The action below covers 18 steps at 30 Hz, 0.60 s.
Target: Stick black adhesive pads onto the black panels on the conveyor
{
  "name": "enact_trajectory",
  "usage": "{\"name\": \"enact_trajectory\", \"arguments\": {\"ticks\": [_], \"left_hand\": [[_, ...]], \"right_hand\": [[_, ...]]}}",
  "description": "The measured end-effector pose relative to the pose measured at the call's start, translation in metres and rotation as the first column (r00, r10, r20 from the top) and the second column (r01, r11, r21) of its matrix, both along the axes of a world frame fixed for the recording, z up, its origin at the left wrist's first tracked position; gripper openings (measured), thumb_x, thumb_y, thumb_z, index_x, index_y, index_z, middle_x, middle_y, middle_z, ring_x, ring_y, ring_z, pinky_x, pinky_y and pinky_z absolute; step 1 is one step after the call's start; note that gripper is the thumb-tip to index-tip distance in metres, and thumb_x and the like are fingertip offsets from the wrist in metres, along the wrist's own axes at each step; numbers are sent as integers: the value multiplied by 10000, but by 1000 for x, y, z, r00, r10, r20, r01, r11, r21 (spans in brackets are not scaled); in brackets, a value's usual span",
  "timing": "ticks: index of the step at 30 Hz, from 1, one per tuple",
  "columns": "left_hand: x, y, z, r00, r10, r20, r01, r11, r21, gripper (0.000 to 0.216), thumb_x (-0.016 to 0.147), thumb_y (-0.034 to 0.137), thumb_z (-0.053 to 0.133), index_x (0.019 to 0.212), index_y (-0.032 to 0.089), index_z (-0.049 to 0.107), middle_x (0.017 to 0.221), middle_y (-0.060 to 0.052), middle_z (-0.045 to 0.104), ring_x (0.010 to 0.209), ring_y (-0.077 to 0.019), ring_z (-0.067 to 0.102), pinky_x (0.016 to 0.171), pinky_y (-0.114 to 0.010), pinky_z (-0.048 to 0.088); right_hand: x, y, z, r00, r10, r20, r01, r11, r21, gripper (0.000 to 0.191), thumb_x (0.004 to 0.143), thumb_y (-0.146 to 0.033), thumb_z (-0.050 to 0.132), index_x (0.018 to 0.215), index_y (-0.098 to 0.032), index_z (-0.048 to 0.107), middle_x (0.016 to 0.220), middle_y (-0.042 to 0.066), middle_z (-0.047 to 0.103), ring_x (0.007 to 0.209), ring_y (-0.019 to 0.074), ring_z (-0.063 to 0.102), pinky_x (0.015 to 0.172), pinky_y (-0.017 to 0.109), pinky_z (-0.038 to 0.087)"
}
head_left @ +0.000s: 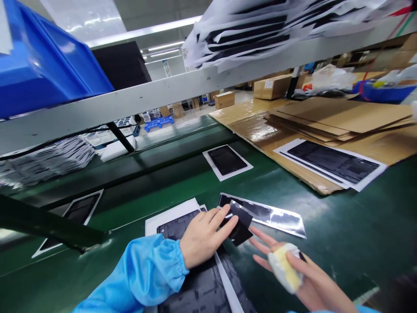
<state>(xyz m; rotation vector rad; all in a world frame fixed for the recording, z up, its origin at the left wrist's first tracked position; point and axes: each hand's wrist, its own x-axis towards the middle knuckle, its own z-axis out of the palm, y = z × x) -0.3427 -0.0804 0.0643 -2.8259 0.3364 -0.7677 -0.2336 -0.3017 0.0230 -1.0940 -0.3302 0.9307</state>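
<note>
My left hand (203, 237), in a blue sleeve, has its fingers closed on a small black film sheet (240, 226); the thumb is hidden. That hand is above a stack of black molded panels (195, 282) with white paper between them. My right hand (302, 271) has a white and yellow wad of cloth (286, 267) held between thumb and palm. Its other fingers stretch toward the edge of the black film, and I cannot tell if they touch it. Behind the film, a long glossy strip (273, 215) with black pieces lies on the green bench.
A black panel on white paper (227, 161) lies on the green surface (137, 204) farther back. More panels (332, 161) rest at the right beside cardboard sheets (342, 113). Overhead crosses a grey shelf beam (156, 93) bearing a blue bin (52, 56). A dark green post (52, 221) stands left.
</note>
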Motion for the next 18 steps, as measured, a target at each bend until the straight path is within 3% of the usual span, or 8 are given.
{"name": "enact_trajectory", "arguments": {"ticks": [4, 6, 8, 12, 15, 18], "left_hand": [[-33, -3, -7, 996, 89, 25, -92, 990, 105, 344, 937, 96, 371, 1228, 120, 553, 1310, -146, 532, 1050, -259, 564, 752, -323, 493], [-51, 0, -9, 989, 146, 2, -146, 987, 66, 324, 945, 125, 395, 1227, 131, 553, 1297, -137, 543, 1051, -257, 566, 760, -327, 499], [-69, 5, -9, 977, 201, -68, -203, 979, -25, 324, 963, 181, 401, 1262, 154, 524, 1304, -133, 534, 1075, -253, 563, 795, -345, 513], [-97, 19, 0, 941, 306, -142, -335, 897, -288, 354, 1002, 236, 332, 1328, 163, 450, 1275, -124, 547, 1119, -201, 554, 894, -327, 509], [-104, 24, 7, 928, 361, -86, -365, 843, -395, 315, 1006, 303, 377, 1249, 167, 524, 1069, -83, 647, 937, -166, 624, 803, -274, 532], [-100, 24, 7, 936, 346, -65, -342, 850, -402, 255, 991, 338, 439, 1092, 186, 617, 883, -33, 678, 757, -142, 632, 674, -234, 518]], "right_hand": [[-21, 46, 9, 992, 102, -69, -106, 992, -71, 399, 810, -480, 655, 1061, -171, 685, 1058, 113, 652, 1026, 333, 590, 881, 403, 500], [-21, 62, 9, 972, 230, 42, -226, 970, -89, 364, 807, -485, 654, 985, -169, 685, 952, 92, 670, 934, 314, 619, 830, 382, 514], [-17, 74, 12, 895, 338, 290, -313, 941, -129, 339, 822, -495, 631, 921, -176, 687, 899, 80, 666, 871, 302, 624, 794, 377, 519], [-11, 91, 30, 487, 363, 795, -345, 916, -206, 264, 927, -363, 489, 863, -206, 691, 930, 74, 638, 878, 255, 610, 789, 326, 504], [-17, 99, 40, 194, 326, 925, -334, 909, -250, 272, 919, -221, 399, 904, -205, 670, 951, 72, 629, 820, 223, 620, 713, 298, 520], [-27, 105, 42, 3, 270, 963, -293, 921, -257, 284, 837, -150, 392, 908, -193, 664, 956, 84, 642, 794, 238, 631, 683, 319, 539]]}}
